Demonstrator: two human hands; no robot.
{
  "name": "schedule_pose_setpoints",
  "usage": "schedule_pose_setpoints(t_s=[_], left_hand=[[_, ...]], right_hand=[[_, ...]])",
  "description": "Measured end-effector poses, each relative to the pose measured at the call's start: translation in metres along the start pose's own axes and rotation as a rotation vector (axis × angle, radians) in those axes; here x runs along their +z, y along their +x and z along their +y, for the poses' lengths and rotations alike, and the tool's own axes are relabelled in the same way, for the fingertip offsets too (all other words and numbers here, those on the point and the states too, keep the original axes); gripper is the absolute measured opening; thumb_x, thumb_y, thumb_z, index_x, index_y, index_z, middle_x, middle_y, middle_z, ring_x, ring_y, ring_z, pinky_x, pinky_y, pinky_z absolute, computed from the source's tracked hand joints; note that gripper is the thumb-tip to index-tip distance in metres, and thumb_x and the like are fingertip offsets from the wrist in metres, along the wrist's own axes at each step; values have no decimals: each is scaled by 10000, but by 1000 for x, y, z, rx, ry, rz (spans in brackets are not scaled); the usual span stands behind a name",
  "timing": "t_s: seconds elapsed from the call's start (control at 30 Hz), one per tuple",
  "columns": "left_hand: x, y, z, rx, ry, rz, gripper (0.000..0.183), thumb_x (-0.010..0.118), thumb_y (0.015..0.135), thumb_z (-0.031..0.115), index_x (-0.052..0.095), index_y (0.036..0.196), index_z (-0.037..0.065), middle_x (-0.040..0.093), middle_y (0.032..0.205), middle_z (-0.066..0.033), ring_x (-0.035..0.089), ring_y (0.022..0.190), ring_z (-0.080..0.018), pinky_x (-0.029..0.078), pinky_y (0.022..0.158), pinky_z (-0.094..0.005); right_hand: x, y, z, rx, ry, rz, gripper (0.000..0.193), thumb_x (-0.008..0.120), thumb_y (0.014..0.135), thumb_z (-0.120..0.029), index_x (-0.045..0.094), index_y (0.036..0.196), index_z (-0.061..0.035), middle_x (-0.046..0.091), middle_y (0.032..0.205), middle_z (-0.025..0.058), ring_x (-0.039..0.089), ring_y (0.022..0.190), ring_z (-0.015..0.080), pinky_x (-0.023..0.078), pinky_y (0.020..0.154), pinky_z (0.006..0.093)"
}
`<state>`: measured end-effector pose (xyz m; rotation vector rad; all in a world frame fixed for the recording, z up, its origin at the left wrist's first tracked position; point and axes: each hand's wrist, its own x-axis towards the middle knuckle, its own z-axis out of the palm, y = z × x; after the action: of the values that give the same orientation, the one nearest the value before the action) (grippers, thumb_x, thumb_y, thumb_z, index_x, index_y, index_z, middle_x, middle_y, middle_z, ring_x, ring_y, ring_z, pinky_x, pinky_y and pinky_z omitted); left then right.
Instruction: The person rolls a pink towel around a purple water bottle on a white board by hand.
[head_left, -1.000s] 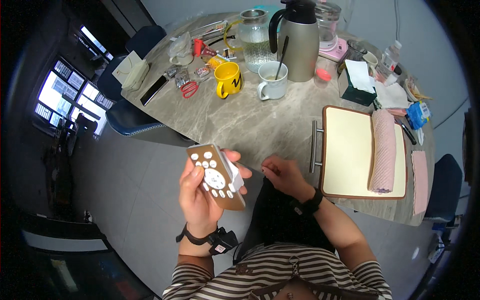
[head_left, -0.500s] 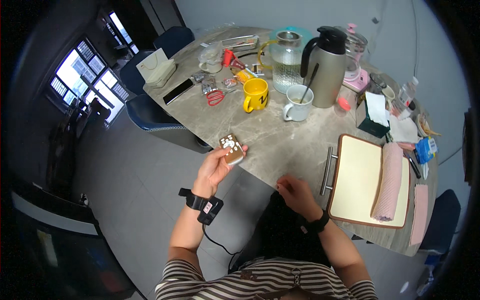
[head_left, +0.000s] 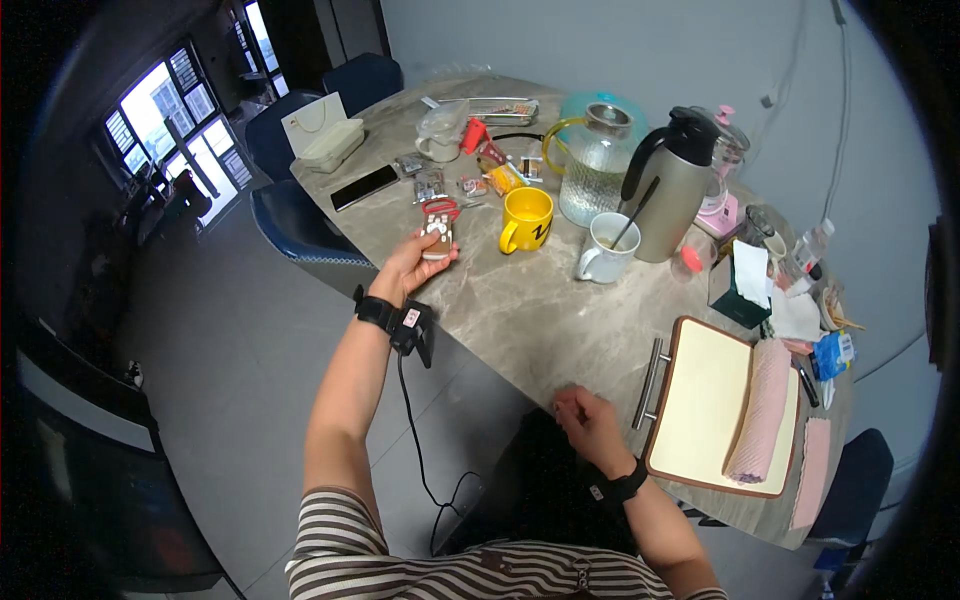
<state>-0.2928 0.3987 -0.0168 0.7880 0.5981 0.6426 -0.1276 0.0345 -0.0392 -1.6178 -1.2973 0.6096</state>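
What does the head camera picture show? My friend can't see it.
The person's left hand holds a small brown packet with white spots out over a cluttered marble table. The right hand rests at the table's near edge, beside a tray.

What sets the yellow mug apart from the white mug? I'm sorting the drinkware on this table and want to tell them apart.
The yellow mug is bright yellow with a dark mark on its side; the white mug is plain white. The white mug has a dark utensil standing in it; the yellow mug has none. The yellow mug sits nearer the left hand; the white mug stands beside the steel thermos jug. Both stand upright, with handles.
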Motion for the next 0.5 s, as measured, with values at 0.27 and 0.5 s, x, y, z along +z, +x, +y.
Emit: schedule_pose_setpoints(t_s=[0.27,0.5], left_hand=[[-6,69,34,244,104,205,204,503,931,166,514,1060,9,631,782,-115,604,513,-178,490,395,-237],[-31,126,43,297,155,232,129,496,895,49,481,1007,-13,552,920,-116,598,737,-203,575,611,-271]], right_hand=[[-2,-3,3,-6,-71,13,72,630,830,-87,587,869,-43,580,621,93,540,501,164,441,496,277],[-2,-2,5,8,-19,6,66,629,823,-65,581,861,-39,564,602,70,523,497,140,426,482,266]])
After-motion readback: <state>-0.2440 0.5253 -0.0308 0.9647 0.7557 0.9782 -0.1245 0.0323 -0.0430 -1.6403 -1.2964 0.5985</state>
